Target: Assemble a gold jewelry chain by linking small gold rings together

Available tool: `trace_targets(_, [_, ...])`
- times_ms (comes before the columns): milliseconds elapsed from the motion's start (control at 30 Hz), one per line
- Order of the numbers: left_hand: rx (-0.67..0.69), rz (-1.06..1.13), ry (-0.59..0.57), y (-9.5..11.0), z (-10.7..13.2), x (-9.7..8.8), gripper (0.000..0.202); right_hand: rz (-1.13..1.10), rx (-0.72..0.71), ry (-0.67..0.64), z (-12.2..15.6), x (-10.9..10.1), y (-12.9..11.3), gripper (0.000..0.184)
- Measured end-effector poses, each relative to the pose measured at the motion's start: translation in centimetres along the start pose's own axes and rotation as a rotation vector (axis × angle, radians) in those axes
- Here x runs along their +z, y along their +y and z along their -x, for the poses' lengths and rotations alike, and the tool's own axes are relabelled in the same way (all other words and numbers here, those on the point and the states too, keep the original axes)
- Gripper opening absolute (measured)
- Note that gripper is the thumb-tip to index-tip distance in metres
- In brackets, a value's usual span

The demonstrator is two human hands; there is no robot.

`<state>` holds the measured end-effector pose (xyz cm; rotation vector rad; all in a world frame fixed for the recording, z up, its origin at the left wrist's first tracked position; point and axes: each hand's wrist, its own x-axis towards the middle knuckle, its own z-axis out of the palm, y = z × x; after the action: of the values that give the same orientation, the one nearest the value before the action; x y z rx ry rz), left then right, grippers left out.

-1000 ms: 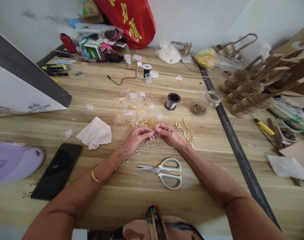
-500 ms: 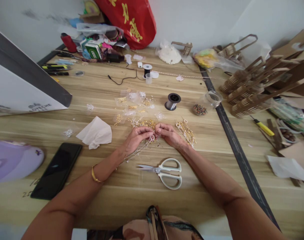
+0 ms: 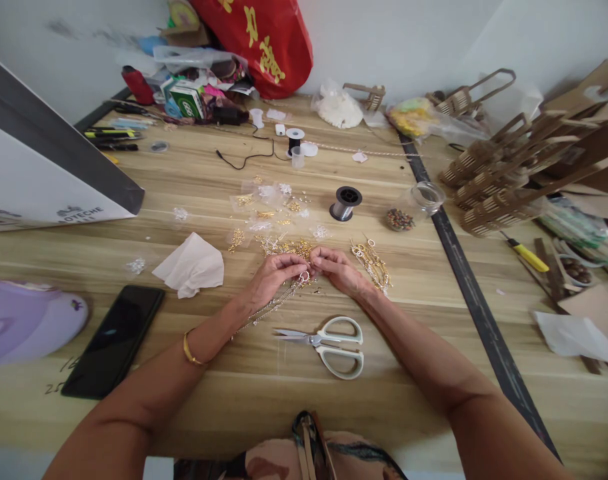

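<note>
My left hand (image 3: pixel 278 275) is closed in a pinch on a silvery beaded chain (image 3: pixel 271 305) with a ring at its upper end; its strands trail down beneath the wrist. Fingertip to fingertip with it, my right hand (image 3: pixel 337 268) is also pinched, but whatever lies between those fingers is too small to make out. Just beyond both hands spreads a pile of gold and silver beads (image 3: pixel 279 245). Several finished-looking gold and silver chains (image 3: pixel 370 262) lie right of my right hand. White-handled scissors (image 3: pixel 318 340) rest on the table nearer to me, blades pointing left.
A spool of wire (image 3: pixel 345 203) stands behind the beads, with a clear jar of dark beads (image 3: pixel 401 217) lying to its right. On the left are a crumpled tissue (image 3: pixel 191 265) and a black phone (image 3: pixel 114 340). Wooden baskets (image 3: pixel 494 180) crowd the right side.
</note>
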<state>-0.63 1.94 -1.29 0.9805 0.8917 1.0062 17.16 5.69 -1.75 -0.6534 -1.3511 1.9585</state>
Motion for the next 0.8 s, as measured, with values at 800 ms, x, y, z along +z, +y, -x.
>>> trace_targets(800, [-0.001,0.008,0.003,0.00,-0.01,0.00,0.015,-0.022,0.010,0.007,-0.05,0.05,-0.22,0.025])
